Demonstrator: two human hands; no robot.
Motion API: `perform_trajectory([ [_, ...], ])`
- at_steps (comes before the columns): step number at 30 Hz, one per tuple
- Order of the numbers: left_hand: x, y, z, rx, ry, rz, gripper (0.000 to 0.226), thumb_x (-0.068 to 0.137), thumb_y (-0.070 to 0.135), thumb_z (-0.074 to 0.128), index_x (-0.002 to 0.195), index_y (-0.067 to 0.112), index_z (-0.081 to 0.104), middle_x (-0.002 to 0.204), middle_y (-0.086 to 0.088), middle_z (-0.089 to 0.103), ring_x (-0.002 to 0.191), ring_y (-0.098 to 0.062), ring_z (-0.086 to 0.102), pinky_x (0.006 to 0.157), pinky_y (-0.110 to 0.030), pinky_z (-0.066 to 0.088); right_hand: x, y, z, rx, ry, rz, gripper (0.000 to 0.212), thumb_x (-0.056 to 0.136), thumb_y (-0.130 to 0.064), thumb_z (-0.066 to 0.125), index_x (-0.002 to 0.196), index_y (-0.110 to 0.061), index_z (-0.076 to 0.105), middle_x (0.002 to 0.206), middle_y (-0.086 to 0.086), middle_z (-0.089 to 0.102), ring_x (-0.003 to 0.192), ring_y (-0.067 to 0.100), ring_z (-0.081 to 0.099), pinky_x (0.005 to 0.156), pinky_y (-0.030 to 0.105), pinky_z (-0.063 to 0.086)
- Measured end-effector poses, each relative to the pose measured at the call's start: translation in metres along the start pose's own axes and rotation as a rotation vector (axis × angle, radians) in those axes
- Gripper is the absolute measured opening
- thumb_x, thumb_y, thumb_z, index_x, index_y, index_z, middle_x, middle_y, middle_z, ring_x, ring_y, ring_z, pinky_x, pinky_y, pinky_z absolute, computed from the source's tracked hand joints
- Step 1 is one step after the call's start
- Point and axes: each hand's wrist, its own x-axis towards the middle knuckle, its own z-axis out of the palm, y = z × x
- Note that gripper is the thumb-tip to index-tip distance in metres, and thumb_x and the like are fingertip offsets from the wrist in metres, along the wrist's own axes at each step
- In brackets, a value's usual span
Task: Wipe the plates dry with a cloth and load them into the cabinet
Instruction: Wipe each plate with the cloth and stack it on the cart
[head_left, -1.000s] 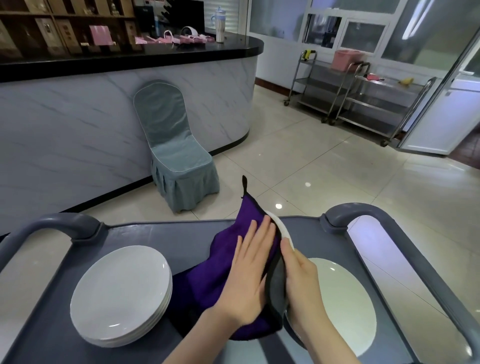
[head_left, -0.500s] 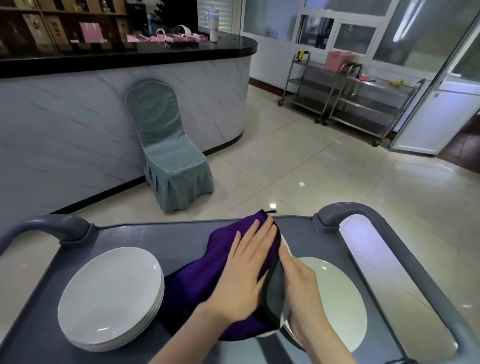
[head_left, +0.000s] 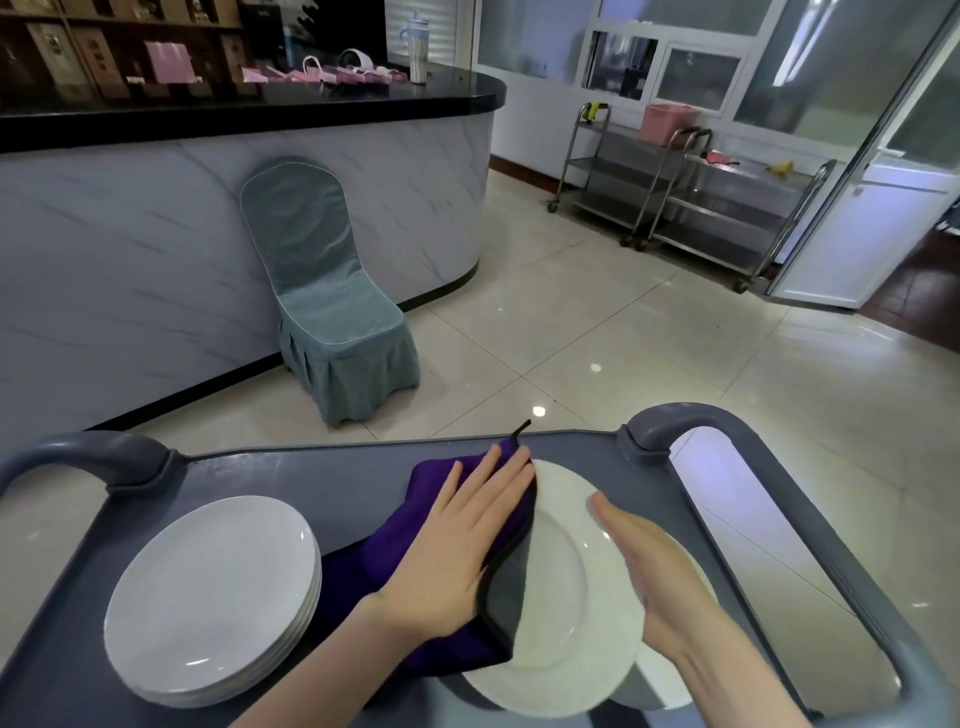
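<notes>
Colour findings: the cloth (head_left: 358, 566) has a deep purple face, grey underside and black edging. The plate (head_left: 566, 613) is plain white, as is the stack of plates (head_left: 208, 597). The cart (head_left: 311, 473) is slate grey. The chair cover (head_left: 332, 312) is dull teal with pale piping. The counter (head_left: 130, 249) is pale marble with grey veining and a black top. The floor (head_left: 623, 338) is glossy cream tile. The distant basket (head_left: 667, 122) appears pink

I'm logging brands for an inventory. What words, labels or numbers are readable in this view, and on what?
No text can be read.
Brown boxes at the far back: pale label patches, too blurred to read.
Pink bag and tumbler: no legible print.
Plates, purple cloth, cart: no markings visible.
</notes>
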Motion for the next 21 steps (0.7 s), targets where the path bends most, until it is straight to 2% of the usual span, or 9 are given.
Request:
perform_trajectory([
  [2, 0.009, 0.000, -0.004, 0.025, -0.011, 0.030, 0.068, 0.103, 0.030, 0.045, 0.158, 0.030, 0.005, 0.166, 0.015, 0.000, 0.153, -0.013, -0.004, 0.122, -0.047, 0.005, 0.003, -0.002, 0.008, -0.002, -0.009, -0.012, 0.040, 0.085, -0.040, 0.065, 0.109, -0.011, 0.077, 0.116, 0.012, 0.074, 0.110, 0.026, 0.070, 0.096, 0.042, 0.047],
  [4, 0.011, -0.004, -0.008, 0.009, -0.012, 0.010, 0.064, 0.104, 0.041, 0.039, 0.158, 0.030, 0.006, 0.166, 0.015, 0.001, 0.153, -0.012, -0.002, 0.123, -0.045, 0.005, 0.004, -0.005, 0.010, 0.004, -0.021, -0.018, 0.040, 0.088, -0.038, 0.063, 0.114, -0.011, 0.076, 0.119, 0.013, 0.072, 0.113, 0.027, 0.068, 0.099, 0.043, 0.047],
  [6, -0.001, -0.009, -0.005, -0.045, 0.025, -0.039, 0.069, 0.103, 0.033, 0.046, 0.158, 0.030, 0.006, 0.166, 0.013, 0.001, 0.153, -0.014, -0.001, 0.124, -0.041, 0.003, 0.004, -0.007, 0.004, -0.012, -0.009, -0.016, 0.043, 0.088, -0.043, 0.062, 0.114, -0.011, 0.075, 0.119, 0.014, 0.072, 0.111, 0.030, 0.069, 0.098, 0.044, 0.049],
  [9, -0.033, -0.014, 0.007, -0.138, 0.064, -0.149, 0.091, 0.092, 0.005, 0.058, 0.158, 0.031, 0.002, 0.166, 0.013, -0.001, 0.153, -0.013, -0.003, 0.121, -0.036, 0.002, 0.004, -0.007, -0.013, 0.024, 0.000, -0.009, 0.046, 0.091, -0.047, 0.060, 0.118, -0.013, 0.073, 0.122, 0.017, 0.070, 0.113, 0.035, 0.067, 0.102, 0.050, 0.048],
  [13, -0.040, -0.005, 0.017, -0.169, 0.054, -0.191, 0.098, 0.089, 0.003, 0.059, 0.157, 0.032, -0.005, 0.165, 0.017, -0.009, 0.152, -0.010, -0.010, 0.121, -0.028, -0.003, 0.005, -0.003, -0.011, 0.004, 0.003, -0.009, 0.048, 0.085, -0.047, 0.064, 0.114, -0.011, 0.075, 0.120, 0.018, 0.071, 0.111, 0.037, 0.068, 0.101, 0.052, 0.047],
  [15, -0.024, 0.000, 0.013, -0.117, 0.058, -0.166, 0.101, 0.086, 0.002, 0.061, 0.157, 0.030, -0.005, 0.165, 0.017, -0.010, 0.152, -0.011, -0.011, 0.121, -0.026, -0.005, 0.007, 0.000, 0.004, -0.038, 0.013, 0.001, 0.048, 0.080, -0.047, 0.068, 0.108, -0.009, 0.077, 0.115, 0.018, 0.073, 0.106, 0.034, 0.070, 0.093, 0.048, 0.053],
  [17, -0.008, 0.003, 0.004, -0.059, 0.081, -0.113, 0.084, 0.094, 0.010, 0.053, 0.158, 0.027, 0.001, 0.166, 0.015, -0.004, 0.153, -0.011, -0.006, 0.122, -0.027, -0.004, 0.008, 0.000, 0.017, -0.054, 0.015, 0.007, 0.045, 0.078, -0.045, 0.068, 0.104, -0.010, 0.078, 0.111, 0.017, 0.074, 0.101, 0.031, 0.072, 0.081, 0.038, 0.058],
  [19, -0.001, -0.001, -0.004, -0.037, 0.119, -0.093, 0.064, 0.103, 0.024, 0.039, 0.158, 0.026, 0.007, 0.166, 0.015, 0.001, 0.153, -0.009, 0.000, 0.123, -0.028, -0.001, 0.011, -0.005, 0.022, -0.066, 0.025, 0.000, 0.042, 0.083, -0.046, 0.066, 0.105, -0.012, 0.078, 0.111, 0.015, 0.075, 0.103, 0.032, 0.072, 0.083, 0.037, 0.057],
  [21, -0.005, -0.004, -0.002, -0.074, 0.163, -0.143, 0.063, 0.104, 0.023, 0.038, 0.158, 0.028, 0.007, 0.165, 0.017, 0.002, 0.152, -0.007, 0.002, 0.123, -0.029, 0.001, 0.015, -0.011, 0.019, -0.070, 0.050, -0.020, 0.040, 0.087, -0.049, 0.064, 0.104, -0.016, 0.079, 0.111, 0.013, 0.075, 0.104, 0.031, 0.072, 0.084, 0.038, 0.055],
])
